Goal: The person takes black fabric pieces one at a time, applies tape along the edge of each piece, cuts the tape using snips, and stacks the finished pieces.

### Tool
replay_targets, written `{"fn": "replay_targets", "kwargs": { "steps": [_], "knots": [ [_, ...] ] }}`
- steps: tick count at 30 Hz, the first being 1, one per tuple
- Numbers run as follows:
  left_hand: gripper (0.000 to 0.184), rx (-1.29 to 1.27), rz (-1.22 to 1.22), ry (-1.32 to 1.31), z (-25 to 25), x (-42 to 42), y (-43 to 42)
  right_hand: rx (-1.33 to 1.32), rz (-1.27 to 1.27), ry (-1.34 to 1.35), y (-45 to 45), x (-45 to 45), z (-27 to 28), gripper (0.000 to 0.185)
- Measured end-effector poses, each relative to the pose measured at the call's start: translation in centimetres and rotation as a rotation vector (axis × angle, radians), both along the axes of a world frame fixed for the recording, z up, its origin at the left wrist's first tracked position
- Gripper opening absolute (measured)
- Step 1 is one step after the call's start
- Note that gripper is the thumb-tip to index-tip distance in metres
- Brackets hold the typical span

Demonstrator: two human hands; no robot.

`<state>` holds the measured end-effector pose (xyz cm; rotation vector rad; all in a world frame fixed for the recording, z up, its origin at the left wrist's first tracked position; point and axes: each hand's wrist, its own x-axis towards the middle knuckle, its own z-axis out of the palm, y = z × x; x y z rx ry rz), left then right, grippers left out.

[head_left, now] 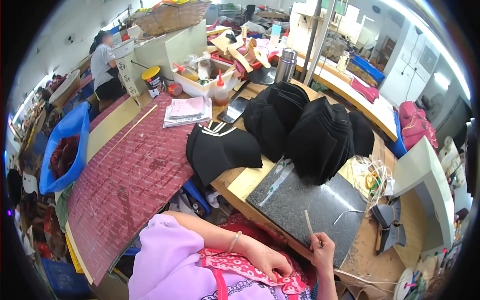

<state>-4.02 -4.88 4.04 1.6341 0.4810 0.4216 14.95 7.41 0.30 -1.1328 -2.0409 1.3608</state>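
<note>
My right hand [323, 250] is closed around the lower end of a thin pale strip [308, 222], which stands up over the dark speckled slab [320, 212]. Against the red patterned apron [232, 261] rests my left hand [269, 258], fingers bent down at the cloth; whether they hold anything is hidden. Stacks of black fabric pieces [320, 140] lie beyond the slab. More black pieces with white strips [222, 150] are spread to their left.
A red patterned board [132, 185] covers the left side, beside a blue tub [65, 150]. A phone [233, 110], glue bottle [220, 92] and steel flask [286, 65] stand or lie behind. Tangled cords [370, 177] and a machine [425, 185] are right. A person [105, 67] sits far left.
</note>
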Motion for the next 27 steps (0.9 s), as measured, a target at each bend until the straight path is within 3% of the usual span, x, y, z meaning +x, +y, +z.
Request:
{"fn": "replay_targets", "kwargs": {
  "steps": [1, 10, 16, 18, 20, 22, 24, 27],
  "knots": [
    [0.021, -0.027, 0.066, -0.098, -0.3, 0.5, -0.2, 0.01, -0.002, 0.002, -0.1, 0.0, 0.0, 0.013],
    [0.009, -0.356, 0.287, -0.189, -0.3, 0.2, 0.4, 0.024, 0.01, -0.019, 0.2, 0.0, 0.3, 0.014],
    [0.011, -0.313, 0.179, -0.198, 0.3, -0.8, 1.4, 0.022, 0.026, -0.087, 0.5, 0.0, 0.3, 0.013],
    [0.015, -0.373, 0.351, -0.092, 1.1, -1.7, 2.3, 0.035, 0.008, -0.043, 0.5, -0.3, 0.1, 0.012],
    [0.026, -0.143, 0.395, -0.07, 1.7, -2.7, 2.7, 0.051, -0.029, 0.001, 0.6, -0.4, -0.1, 0.012],
    [0.029, -0.178, 0.516, -0.102, 2.2, -3.2, 2.6, -0.031, -0.004, 0.054, 0.8, -0.3, -0.3, 0.012],
    [0.03, 0.14, 0.71, 0.158, 0.6, -4.7, 3.9, -0.027, -0.01, 0.073, 0.9, -0.3, 0.0, 0.012],
    [0.026, 0.394, 1.082, 0.331, -0.9, -7.6, 7.0, -0.156, -0.055, 0.145, 1.0, -0.1, 0.1, 0.012]
  ]
}}
